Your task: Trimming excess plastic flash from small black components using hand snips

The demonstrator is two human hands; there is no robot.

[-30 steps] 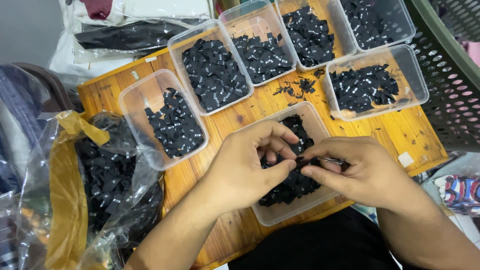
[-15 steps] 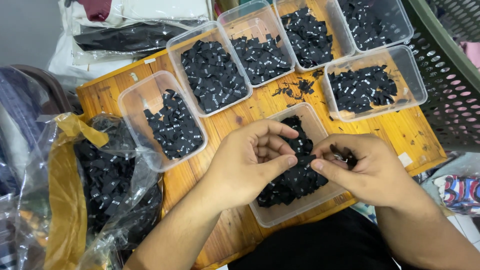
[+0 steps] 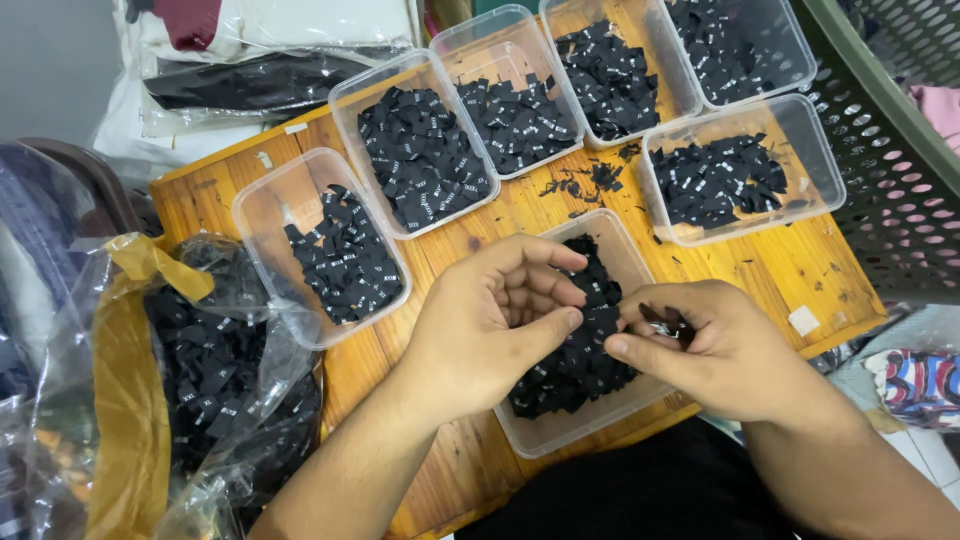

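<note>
Both of my hands hover over a clear plastic tub (image 3: 560, 432) full of small black fabric labels (image 3: 580, 362) on a wooden board (image 3: 790, 272). My left hand (image 3: 490, 325) is curled with thumb and fingers apart, its thumb tip touching the label pile. My right hand (image 3: 715, 345) is closed around a small bunch of black labels (image 3: 665, 322), thumb pressed against the fingers. The two thumbs nearly meet above the tub.
Several more clear tubs of black labels stand on the board: one at left (image 3: 265, 215), a row at the back (image 3: 350, 95), one at right (image 3: 822, 165). A clear plastic bag of labels (image 3: 215, 380) lies at left. A green perforated basket (image 3: 900, 150) stands at right. Loose scraps (image 3: 585, 183) lie mid-board.
My hands have drawn slightly apart over the tub. The left fingers have loosened and spread, while the right hand stays closed on its bunch of labels.
</note>
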